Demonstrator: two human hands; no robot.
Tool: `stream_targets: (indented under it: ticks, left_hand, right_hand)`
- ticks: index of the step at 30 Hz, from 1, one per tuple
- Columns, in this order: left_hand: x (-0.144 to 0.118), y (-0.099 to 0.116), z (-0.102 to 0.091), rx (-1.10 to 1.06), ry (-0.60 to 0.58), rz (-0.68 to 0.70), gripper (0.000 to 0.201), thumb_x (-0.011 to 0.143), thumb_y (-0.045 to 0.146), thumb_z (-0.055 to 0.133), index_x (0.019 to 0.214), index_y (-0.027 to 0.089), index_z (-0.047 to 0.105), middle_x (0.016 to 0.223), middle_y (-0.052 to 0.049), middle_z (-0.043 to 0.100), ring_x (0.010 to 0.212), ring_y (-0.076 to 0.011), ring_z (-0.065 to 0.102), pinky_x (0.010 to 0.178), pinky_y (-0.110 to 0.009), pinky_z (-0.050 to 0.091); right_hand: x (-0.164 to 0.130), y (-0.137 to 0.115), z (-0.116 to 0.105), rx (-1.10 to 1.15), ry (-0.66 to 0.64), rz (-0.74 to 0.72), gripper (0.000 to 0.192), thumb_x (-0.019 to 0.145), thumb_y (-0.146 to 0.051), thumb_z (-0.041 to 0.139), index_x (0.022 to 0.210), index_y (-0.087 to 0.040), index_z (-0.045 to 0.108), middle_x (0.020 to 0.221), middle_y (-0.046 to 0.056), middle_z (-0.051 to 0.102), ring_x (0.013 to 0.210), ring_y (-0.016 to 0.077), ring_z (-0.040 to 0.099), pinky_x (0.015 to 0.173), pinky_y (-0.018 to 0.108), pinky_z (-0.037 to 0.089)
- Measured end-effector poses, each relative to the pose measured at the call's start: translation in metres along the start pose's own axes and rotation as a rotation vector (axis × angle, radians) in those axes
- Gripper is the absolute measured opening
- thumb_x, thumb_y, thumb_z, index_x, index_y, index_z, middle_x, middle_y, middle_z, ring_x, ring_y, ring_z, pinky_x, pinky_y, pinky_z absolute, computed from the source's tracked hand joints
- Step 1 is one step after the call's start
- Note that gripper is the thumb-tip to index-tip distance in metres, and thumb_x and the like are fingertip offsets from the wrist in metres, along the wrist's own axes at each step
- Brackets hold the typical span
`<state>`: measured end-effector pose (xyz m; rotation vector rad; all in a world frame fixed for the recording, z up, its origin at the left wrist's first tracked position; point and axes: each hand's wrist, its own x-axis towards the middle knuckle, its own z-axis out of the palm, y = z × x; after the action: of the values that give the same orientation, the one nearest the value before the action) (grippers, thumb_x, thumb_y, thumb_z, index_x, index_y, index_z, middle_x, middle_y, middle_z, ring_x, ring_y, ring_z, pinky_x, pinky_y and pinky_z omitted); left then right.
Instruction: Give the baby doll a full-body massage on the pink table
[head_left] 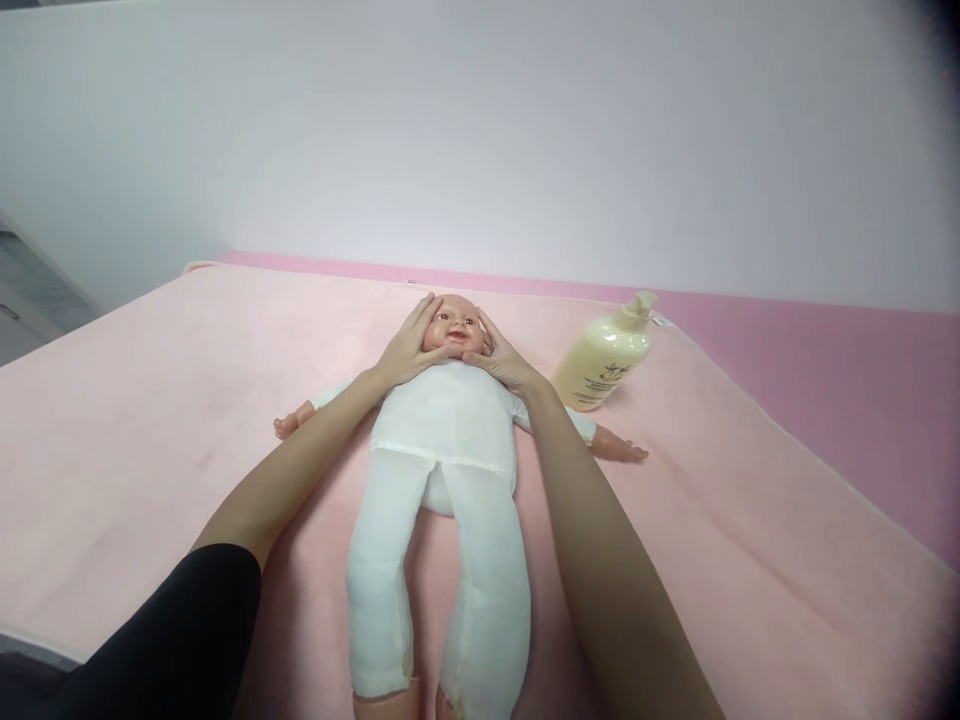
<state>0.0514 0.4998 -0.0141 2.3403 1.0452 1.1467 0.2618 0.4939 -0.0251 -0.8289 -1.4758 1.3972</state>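
A baby doll (446,420) with a white cloth body lies on its back, its head (455,322) towards the wall and its legs towards me. My left hand (409,347) rests against the left side of the doll's head, fingers stretched up along the temple and thumb across the chin. On the other side my right hand (507,358) touches the cheek in the same way, open, with its thumb near the chin. The two thumbs almost meet below the doll's mouth. Parts of the head's sides are hidden under my fingers.
A pale yellow pump bottle (604,358) stands to the right, close to the doll's outstretched arm and my right forearm. Beneath everything is a light pink cloth (187,400) over a pink surface (817,390). A white wall (480,130) rises behind.
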Motion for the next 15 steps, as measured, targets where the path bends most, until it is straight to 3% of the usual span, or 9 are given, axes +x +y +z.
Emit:
stream_targets:
  ticks: [5,10,12,15]
  left_hand:
    - [0.001,-0.007,0.003,-0.016,0.012,0.064,0.091,0.083,0.074,0.043,0.150,0.016,0.022,0.159,-0.016,0.017,0.148,-0.0302,0.010,0.121,-0.046,0.011]
    - [0.000,-0.009,0.005,-0.020,0.044,0.058,0.078,0.092,0.066,0.028,0.150,0.014,0.025,0.158,-0.015,0.019,0.148,-0.0237,0.012,0.122,-0.040,0.011]
    - [-0.001,-0.005,0.004,-0.020,0.038,0.040,0.077,0.092,0.067,0.028,0.150,0.015,0.026,0.158,-0.014,0.020,0.148,-0.0236,0.013,0.122,-0.039,0.011]
    - [-0.002,0.002,0.002,-0.018,0.029,0.030,0.088,0.084,0.071,0.046,0.150,0.017,0.025,0.158,-0.014,0.020,0.148,-0.0275,0.013,0.122,-0.043,0.014]
  right_hand:
    - [0.000,0.001,0.000,0.016,0.009,-0.021,0.116,0.058,-0.056,0.082,0.152,-0.030,0.019,0.156,0.004,0.029,0.143,0.0228,0.032,0.116,0.039,0.032]
    - [0.000,0.004,-0.002,0.109,0.004,-0.016,0.100,0.067,-0.065,0.072,0.150,-0.033,0.025,0.152,0.004,0.037,0.135,0.0239,0.044,0.113,0.043,0.037]
    - [0.001,0.004,-0.002,0.074,0.016,-0.036,0.104,0.063,-0.064,0.075,0.150,-0.033,0.026,0.154,0.004,0.034,0.138,0.0242,0.040,0.114,0.043,0.035]
    - [0.001,0.002,0.000,-0.036,0.030,-0.041,0.120,0.055,-0.055,0.084,0.152,-0.032,0.018,0.157,0.005,0.028,0.142,0.0245,0.032,0.117,0.042,0.030]
